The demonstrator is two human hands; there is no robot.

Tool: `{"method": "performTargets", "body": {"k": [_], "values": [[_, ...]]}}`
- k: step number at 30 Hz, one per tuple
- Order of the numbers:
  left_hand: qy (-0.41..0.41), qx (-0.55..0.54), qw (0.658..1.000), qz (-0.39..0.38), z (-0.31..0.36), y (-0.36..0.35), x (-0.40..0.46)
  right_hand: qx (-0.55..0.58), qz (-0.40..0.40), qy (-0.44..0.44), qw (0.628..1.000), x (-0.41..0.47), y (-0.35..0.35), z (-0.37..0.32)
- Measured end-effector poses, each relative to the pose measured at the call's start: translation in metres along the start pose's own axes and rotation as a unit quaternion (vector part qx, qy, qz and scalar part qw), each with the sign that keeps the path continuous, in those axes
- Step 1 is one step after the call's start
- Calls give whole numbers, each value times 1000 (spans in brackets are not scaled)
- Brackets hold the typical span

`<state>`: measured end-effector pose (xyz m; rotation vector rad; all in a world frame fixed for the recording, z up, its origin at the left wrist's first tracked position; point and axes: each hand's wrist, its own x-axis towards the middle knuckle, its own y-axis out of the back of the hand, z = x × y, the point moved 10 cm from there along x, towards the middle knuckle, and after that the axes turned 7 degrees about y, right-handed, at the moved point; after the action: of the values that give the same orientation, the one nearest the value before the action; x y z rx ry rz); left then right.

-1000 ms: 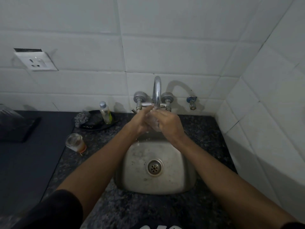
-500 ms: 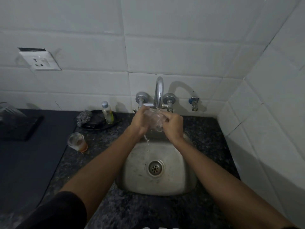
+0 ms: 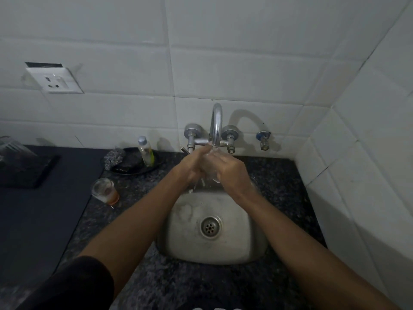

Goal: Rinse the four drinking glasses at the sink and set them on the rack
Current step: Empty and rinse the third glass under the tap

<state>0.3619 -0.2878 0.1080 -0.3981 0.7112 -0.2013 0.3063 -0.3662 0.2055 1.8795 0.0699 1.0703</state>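
Observation:
Under the tap [image 3: 216, 124] I hold a clear drinking glass [image 3: 211, 168] between both hands, above the back of the steel sink [image 3: 250, 240]. My left hand [image 3: 190, 167] grips it from the left and my right hand [image 3: 232, 171] wraps it from the right. Water runs from the spout onto the glass and drips into the sink. Most of the glass is hidden by my fingers. A second glass [image 3: 104, 190] with orange residue at its bottom stands on the counter left of the sink. At the far left edge, the rack [image 3: 20, 166] is dark and only partly visible.
A black dish [image 3: 134, 167] behind the sink's left holds a steel scrubber [image 3: 112, 158] and a small bottle [image 3: 145, 151]. A dark mat [image 3: 40, 220] covers the counter at left. Tiled walls stand behind and close on the right. A wall socket [image 3: 53, 80] sits upper left.
The glass showed tilted between my hands half a second ago; now my hands have closed round it again under the running water. The view shifted slightly.

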Motion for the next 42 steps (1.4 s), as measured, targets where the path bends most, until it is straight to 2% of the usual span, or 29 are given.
{"method": "performTargets", "body": {"k": [1,2,4,5,7,9,10,11,14,15,17,20,23,25,27,29,31,34,37,39,42], "values": [[-8,-1,1000,12,2,3,1,4,2,-27,1000,-2,-1,5],[-25,-12,999,24,5,8,3,27,19,-94,995,-6,1,17],[-47,-39,998,26,6,11,5,96,53,-256,960,-16,0,42],[-50,-41,998,11,5,7,5,112,63,-283,951,-19,0,47],[-28,-25,999,-23,1,-2,1,66,61,-204,975,-11,7,36],[5,8,1000,-25,-1,-4,1,2,16,-72,997,-6,4,15],[15,23,999,-17,-2,-4,0,-9,-3,-39,999,-8,-1,12],[15,28,999,-5,-2,-3,1,5,-11,-54,998,-9,-1,14],[-23,5,999,26,1,7,8,93,4,-241,966,-18,-3,41],[-38,-7,999,24,2,9,10,98,-3,-268,958,-20,-7,45],[-58,-37,998,-9,1,6,10,90,-1,-246,965,-18,-7,40],[-31,-22,998,-49,-7,-1,5,3,-29,-138,990,-15,-7,26],[-16,-3,1000,22,-12,14,6,-41,-38,-76,996,-16,-10,21],[-45,-21,996,70,-7,27,8,7,-18,-122,992,-17,-8,28],[-64,-43,994,83,-3,31,8,103,-28,-228,968,-18,-9,43],[-72,-50,992,87,-2,35,12,197,-110,-320,920,-26,-26,52],[-89,-63,991,78,0,36,14,216,-206,-332,895,-33,-36,46],[-109,-82,989,53,4,26,3,288,-277,-328,856,-47,-44,38],[-157,-81,984,23,9,20,-5,420,-308,-313,794,-56,-49,28],[-176,-52,983,-14,11,13,-9,470,-301,-345,755,-64,-51,30],[-186,-19,979,-78,10,-3,-9,470,-266,-383,750,-64,-50,34]]}}
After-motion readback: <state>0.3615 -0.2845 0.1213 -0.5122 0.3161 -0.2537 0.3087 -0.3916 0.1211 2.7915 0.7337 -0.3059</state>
